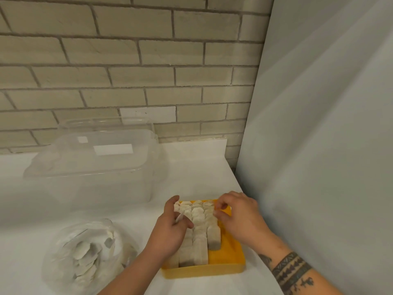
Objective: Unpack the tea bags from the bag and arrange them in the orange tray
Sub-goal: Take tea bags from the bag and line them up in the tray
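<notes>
An orange tray (230,261) sits on the white counter in front of me, holding several upright rows of round tea bags (200,218). My left hand (170,228) rests over the tray's left side and pinches one thin tea bag (179,217) between its fingers. My right hand (238,213) hovers at the far right of the rows, fingertips curled onto the tea bags there. A clear plastic bag (85,250) with several loose tea bags lies to the left of the tray.
A large clear plastic container (91,165) with its lid stands at the back left. A brick wall (127,60) runs behind the counter. A pale grey panel (319,145) closes off the right side, close to the tray.
</notes>
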A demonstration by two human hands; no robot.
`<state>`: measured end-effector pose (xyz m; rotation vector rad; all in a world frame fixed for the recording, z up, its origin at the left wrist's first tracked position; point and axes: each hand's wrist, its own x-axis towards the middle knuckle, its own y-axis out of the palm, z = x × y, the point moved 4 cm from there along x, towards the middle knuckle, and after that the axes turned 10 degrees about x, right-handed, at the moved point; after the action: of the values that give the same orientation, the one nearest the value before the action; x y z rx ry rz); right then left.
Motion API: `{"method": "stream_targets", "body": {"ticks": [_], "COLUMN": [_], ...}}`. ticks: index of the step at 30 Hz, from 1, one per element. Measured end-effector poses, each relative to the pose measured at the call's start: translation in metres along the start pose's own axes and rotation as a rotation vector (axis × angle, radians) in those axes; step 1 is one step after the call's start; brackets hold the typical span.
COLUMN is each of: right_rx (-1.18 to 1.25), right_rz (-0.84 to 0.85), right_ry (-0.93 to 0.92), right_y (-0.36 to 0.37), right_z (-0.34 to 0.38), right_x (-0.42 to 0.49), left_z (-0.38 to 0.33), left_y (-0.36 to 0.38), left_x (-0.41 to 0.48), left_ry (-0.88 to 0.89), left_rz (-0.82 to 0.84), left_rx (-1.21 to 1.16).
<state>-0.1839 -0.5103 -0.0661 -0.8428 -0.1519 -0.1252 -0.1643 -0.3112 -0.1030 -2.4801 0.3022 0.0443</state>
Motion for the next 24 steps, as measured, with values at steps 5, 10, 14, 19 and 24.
{"method": "stream_targets", "body": {"ticks": [5,10,14,19,24], "right_rx": [0.118,0.184,0.159,0.137,0.133], "right_rz": [0.235,0.263,0.218,0.212,0.248], "right_ry": [-0.129,-0.076,-0.033,-0.045,-0.025], "right_y": [-0.001,0.003,-0.007,-0.013,-0.008], "right_z": [0.033,0.030,0.024,0.028,0.029], "right_x": [-0.001,-0.002,0.002,0.006,0.003], "left_z": [-0.033,-0.032,-0.026,-0.023,-0.021], "left_y": [0.010,0.011,0.009,0.007,0.011], "left_x": [-0.011,-0.010,-0.010,-0.010,-0.005], "left_ry": [-0.008,0.034,0.061,0.117,0.140], "left_rz": [0.242,0.349,0.244,0.155,0.121], "left_rx": [-0.257,-0.375,-0.358,-0.205,-0.172]}}
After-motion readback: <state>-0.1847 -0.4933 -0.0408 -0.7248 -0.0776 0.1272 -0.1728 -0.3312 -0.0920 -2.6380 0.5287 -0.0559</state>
